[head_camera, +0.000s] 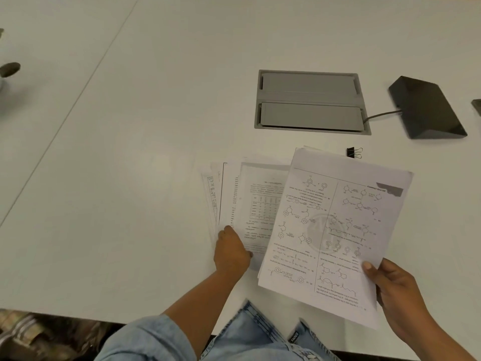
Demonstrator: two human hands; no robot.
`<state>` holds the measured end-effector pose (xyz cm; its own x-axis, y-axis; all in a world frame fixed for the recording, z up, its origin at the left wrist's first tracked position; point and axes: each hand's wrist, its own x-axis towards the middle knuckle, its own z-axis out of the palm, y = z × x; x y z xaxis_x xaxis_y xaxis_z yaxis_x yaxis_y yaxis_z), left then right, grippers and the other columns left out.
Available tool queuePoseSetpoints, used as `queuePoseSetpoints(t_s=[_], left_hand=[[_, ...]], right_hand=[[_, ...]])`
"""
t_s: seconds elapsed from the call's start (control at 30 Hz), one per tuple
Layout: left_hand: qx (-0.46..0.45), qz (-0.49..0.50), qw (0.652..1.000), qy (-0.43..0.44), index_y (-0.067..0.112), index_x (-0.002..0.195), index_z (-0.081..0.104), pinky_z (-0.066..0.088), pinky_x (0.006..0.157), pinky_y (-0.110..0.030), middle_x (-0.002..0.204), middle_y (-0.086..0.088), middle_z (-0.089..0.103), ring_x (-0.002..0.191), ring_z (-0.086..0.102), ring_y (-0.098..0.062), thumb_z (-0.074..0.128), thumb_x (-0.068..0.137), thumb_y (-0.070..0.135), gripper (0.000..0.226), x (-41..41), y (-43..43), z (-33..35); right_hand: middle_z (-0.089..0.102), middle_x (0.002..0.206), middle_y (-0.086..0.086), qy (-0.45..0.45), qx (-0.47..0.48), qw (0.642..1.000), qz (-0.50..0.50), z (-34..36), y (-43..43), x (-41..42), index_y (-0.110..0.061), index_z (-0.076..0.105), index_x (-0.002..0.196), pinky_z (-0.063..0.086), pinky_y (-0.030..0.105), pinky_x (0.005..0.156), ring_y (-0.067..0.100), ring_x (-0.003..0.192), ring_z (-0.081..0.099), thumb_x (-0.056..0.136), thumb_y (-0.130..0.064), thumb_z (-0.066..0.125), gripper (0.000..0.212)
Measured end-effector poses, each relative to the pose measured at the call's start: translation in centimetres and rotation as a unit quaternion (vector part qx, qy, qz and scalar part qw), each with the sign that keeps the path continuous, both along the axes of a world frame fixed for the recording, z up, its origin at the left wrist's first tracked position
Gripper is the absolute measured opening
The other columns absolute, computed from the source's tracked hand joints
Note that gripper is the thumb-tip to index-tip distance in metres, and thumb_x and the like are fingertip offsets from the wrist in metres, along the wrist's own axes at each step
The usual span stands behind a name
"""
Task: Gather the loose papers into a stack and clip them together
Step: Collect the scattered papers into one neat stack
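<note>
Several printed sheets [242, 201] lie fanned out on the white table [130, 152], overlapping one another. My left hand [230, 252] rests on their near left corner, fingers curled on the paper. My right hand [398, 290] pinches the near right edge of a small stack of papers [335, 230] printed with chemistry diagrams, held tilted just above the fanned sheets and covering their right side. A black binder clip [353, 152] with silver handles lies on the table just beyond the top edge of the held stack.
A grey recessed cable box [311, 101] is set into the table behind the papers. A dark wedge-shaped device [426, 108] with a cable sits to its right. The table's near edge runs along the bottom, over my denim-clad lap [250, 337].
</note>
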<state>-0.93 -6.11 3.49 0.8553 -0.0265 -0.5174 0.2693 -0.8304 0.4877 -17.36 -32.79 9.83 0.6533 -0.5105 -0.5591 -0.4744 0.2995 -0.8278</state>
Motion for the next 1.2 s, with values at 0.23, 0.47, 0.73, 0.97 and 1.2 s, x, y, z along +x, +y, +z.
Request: queuePoseSetpoints(t_s=[0.23, 0.47, 0.73, 0.97, 1.2], left_hand=[[0.063, -0.008, 0.997, -0.031, 0.008, 0.118, 0.049, 0.055, 0.079, -0.040, 0.117, -0.011, 0.051, 0.107, 0.058, -0.027, 0.086, 0.069, 0.042, 0.071, -0.3, -1.0, 0.4], [-0.075, 0.082, 0.994, 0.014, 0.005, 0.109, 0.055, 0.053, 0.072, -0.032, 0.109, -0.012, 0.068, 0.085, 0.060, -0.020, 0.077, 0.086, 0.017, 0.034, 0.4, -1.1, -0.1], [-0.084, 0.172, 0.980, 0.045, 0.003, 0.112, 0.054, 0.058, 0.080, -0.038, 0.109, -0.012, 0.066, 0.095, 0.066, -0.027, 0.074, 0.087, 0.021, 0.036, -1.2, -1.2, -0.1], [0.130, 0.058, 0.990, 0.000, 0.010, 0.125, 0.044, 0.047, 0.092, -0.037, 0.127, -0.011, 0.048, 0.118, 0.050, -0.026, 0.079, 0.075, 0.052, 0.074, -1.4, -2.6, 0.9], [-0.024, 0.139, 0.988, 0.067, 0.004, 0.121, 0.041, 0.059, 0.083, -0.041, 0.118, -0.016, 0.059, 0.095, 0.064, -0.027, 0.090, 0.069, 0.013, 0.073, 0.3, -3.0, 1.1]], right_hand=[[0.079, 0.104, -0.003, -0.002, 0.001, 1.000, -0.002, 0.1, -0.1, -0.5, -0.019, 0.071, 0.110, 0.054, 0.033, 0.072, 0.014, 0.085, 0.076, 0.096, -0.007, 0.057, 0.023], [0.079, 0.104, -0.001, -0.005, 0.014, 1.000, -0.008, 0.3, -0.4, -0.7, -0.019, 0.072, 0.109, 0.059, 0.021, 0.061, 0.016, 0.086, 0.076, 0.094, -0.009, 0.059, 0.022], [0.079, 0.102, -0.001, -0.006, 0.020, 1.000, -0.015, 0.5, -0.6, -0.3, -0.018, 0.072, 0.107, 0.059, 0.020, 0.059, 0.015, 0.083, 0.076, 0.094, -0.007, 0.058, 0.022], [0.079, 0.102, -0.001, -0.008, 0.016, 1.000, -0.019, 0.5, -0.7, -0.3, -0.016, 0.072, 0.108, 0.058, 0.021, 0.059, 0.015, 0.084, 0.076, 0.095, -0.005, 0.057, 0.023], [0.080, 0.100, -0.003, -0.010, 0.018, 0.999, -0.029, 0.6, -0.8, -0.4, -0.016, 0.071, 0.108, 0.058, 0.020, 0.060, 0.013, 0.083, 0.076, 0.095, -0.003, 0.056, 0.023]])
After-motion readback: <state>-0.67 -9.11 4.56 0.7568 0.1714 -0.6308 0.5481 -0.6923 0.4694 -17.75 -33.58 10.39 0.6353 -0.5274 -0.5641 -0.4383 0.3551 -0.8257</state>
